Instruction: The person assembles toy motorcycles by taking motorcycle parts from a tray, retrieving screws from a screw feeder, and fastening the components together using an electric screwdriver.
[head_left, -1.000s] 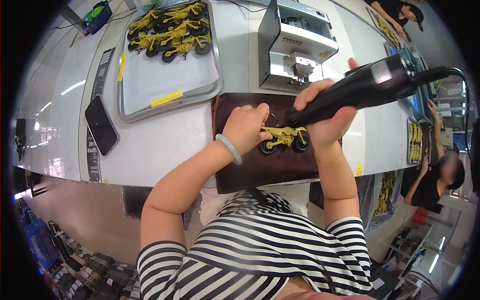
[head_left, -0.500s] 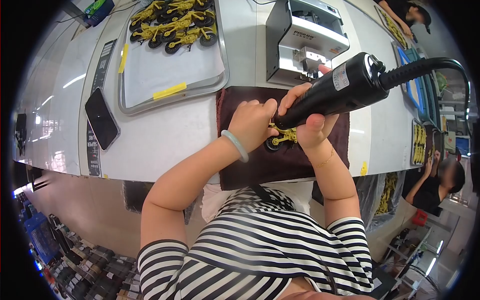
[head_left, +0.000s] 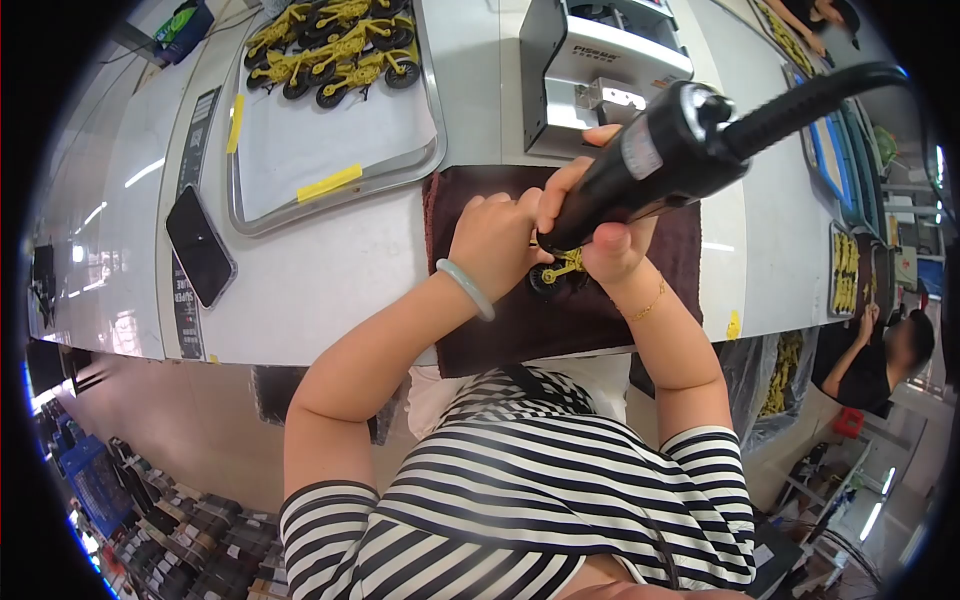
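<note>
The right hand (head_left: 622,262) is closing around a black power tool (head_left: 640,165), angling its working end down and leftward; the left hand (head_left: 492,238) is bunching its fingers narrowly beside that end. Beneath both, a yellow motorcycle model (head_left: 566,267) is lying on a dark cloth (head_left: 480,335) spread over the table (head_left: 300,300). Work on this piece is apparently proceeding, unfinished, while similar models (head_left: 330,50) are resting grouped in a metal tray (head_left: 400,172). The model's long axis is running roughly left to right; hands and tool are hiding too much to tell its front end or whether the left hand is gripping it.
</note>
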